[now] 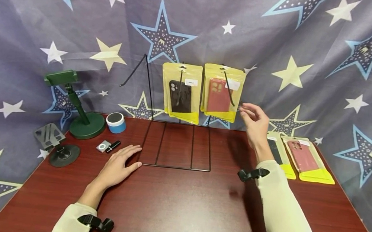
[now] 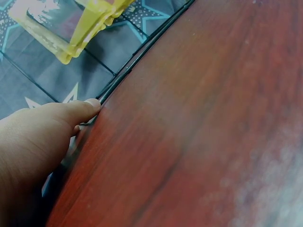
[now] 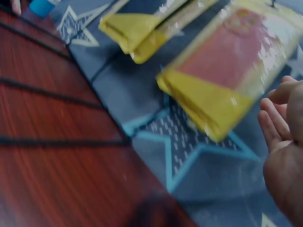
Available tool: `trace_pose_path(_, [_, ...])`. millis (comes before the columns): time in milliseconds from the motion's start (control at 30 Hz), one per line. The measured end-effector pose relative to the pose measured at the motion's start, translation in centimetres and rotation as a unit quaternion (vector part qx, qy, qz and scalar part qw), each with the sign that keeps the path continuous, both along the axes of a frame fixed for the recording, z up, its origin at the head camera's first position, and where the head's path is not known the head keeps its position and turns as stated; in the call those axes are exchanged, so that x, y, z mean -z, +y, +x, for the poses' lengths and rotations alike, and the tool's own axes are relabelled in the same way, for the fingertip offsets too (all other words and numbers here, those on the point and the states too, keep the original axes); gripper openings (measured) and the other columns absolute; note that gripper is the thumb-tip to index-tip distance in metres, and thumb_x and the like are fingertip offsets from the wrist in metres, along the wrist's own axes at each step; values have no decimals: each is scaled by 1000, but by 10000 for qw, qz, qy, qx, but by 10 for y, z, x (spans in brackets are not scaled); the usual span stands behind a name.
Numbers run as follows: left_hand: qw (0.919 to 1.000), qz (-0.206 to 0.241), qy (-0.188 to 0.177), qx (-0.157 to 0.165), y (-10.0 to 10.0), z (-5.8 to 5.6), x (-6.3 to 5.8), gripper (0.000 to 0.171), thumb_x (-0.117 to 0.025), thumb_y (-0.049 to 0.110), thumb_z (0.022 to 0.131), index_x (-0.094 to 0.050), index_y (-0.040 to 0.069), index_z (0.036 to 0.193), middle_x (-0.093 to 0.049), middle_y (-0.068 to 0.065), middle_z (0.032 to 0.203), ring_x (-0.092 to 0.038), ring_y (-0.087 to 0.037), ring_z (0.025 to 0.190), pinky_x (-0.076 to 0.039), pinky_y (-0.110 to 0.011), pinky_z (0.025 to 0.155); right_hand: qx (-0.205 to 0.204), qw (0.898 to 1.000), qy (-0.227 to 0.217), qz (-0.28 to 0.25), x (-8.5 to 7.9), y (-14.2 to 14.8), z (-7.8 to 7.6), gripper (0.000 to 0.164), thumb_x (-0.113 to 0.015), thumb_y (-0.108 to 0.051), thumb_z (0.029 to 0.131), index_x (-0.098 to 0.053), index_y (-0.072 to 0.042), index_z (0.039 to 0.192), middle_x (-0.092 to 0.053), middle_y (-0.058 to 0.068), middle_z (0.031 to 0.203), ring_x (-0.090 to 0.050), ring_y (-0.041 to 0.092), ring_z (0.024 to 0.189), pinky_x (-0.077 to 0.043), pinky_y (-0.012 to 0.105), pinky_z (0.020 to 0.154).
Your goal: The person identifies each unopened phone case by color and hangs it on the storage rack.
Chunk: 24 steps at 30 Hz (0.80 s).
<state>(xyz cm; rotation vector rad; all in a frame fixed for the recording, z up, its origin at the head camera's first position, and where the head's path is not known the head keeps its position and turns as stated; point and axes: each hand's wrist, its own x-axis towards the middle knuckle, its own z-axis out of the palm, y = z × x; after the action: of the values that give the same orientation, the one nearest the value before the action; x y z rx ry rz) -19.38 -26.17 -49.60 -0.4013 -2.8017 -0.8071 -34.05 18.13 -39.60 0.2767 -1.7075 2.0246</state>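
A black wire display rack (image 1: pixel 200 169) stands on the table with packaged phone cases hanging from its hooks. Yellow-edged pouches with a black phone case (image 1: pixel 185 100) hang at the middle hook, and pouches with a red phone case (image 1: pixel 215 100) at the right one. My left hand (image 1: pixel 118 166) rests by the rack's front left corner, fingers extended; in the left wrist view its thumb (image 2: pixel 87 109) lies at the base wire. My right hand (image 1: pixel 255 124) is raised just right of the red case's pouch, fingers loosely bent and holding nothing.
Right of the rack lie a pouch with a red case (image 1: pixel 303 157) and one with a dark case (image 1: pixel 275 150), partly behind my right arm. At left stand a green phone stand (image 1: pixel 87 126), a grey stand (image 1: pixel 64 155), a blue-and-white jar (image 1: pixel 116 124) and small gadgets (image 1: pixel 104 146).
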Motion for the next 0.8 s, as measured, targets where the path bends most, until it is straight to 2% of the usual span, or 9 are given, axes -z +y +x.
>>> trace_pose_path(200, [10000, -41, 12, 4, -1, -2, 3, 57, -71, 33, 98, -56, 9, 148, -53, -15, 156, -41, -41, 149, -34, -69, 113, 127, 9998, -21, -124, 21, 46, 9, 27, -67, 14, 91, -66, 16, 118, -78, 1, 97, -76, 9, 91, -57, 15, 86])
trace_pose_path(333, [10000, -16, -51, 1, -2, -1, 3, 58, -70, 33, 99, -55, 9, 149, -52, -16, 157, -40, -42, 150, -33, -69, 113, 337, 9988, -362, -48, 34, 77, 18, 28, -66, 13, 92, -66, 13, 120, -77, -4, 97, -76, 7, 92, -56, 13, 84])
trace_pose_path(467, [9999, -17, -97, -27, -3, 0, 3, 58, -70, 34, 99, -55, 9, 149, -51, -17, 157, -39, -42, 150, -32, -70, 113, 751, 9923, -907, 388, 48, 104, 27, 31, -66, 11, 93, -66, 11, 124, -76, -10, 94, -74, 1, 92, -55, 9, 82])
trace_pose_path(567, [9999, -32, -127, -25, -2, -1, 4, 58, -69, 35, 99, -55, 10, 149, -51, -17, 157, -39, -42, 150, -32, -70, 113, 1090, 9810, -1243, 1020, 61, 121, 32, 33, -65, 8, 93, -66, 11, 126, -73, -19, 93, -71, -4, 92, -52, 6, 80])
trace_pose_path(633, [9999, -28, -149, -21, -2, -1, 4, 58, -69, 35, 99, -55, 10, 150, -51, -17, 157, -39, -42, 151, -31, -70, 114, 1283, 9702, -1411, 1492, 68, 131, 35, 34, -66, 5, 94, -66, 10, 128, -71, -22, 98, -68, -6, 96, -51, 6, 85])
trace_pose_path(700, [9999, -25, -160, -30, -1, -1, 4, 58, -69, 35, 99, -55, 11, 150, -50, -17, 157, -39, -42, 151, -31, -70, 114, 1417, 9590, -1520, 1929, 72, 139, 38, 34, -66, 2, 95, -66, 7, 128, -69, -18, 105, -65, -5, 101, -50, 9, 92])
trace_pose_path(800, [9999, -15, -149, -42, -1, -1, 4, 58, -70, 35, 99, -55, 11, 149, -50, -17, 157, -39, -42, 150, -31, -70, 113, 1527, 9442, -1703, 2370, 76, 145, 43, 34, -66, -2, 96, -67, 5, 129, -66, -6, 119, -61, -1, 107, -49, 19, 104])
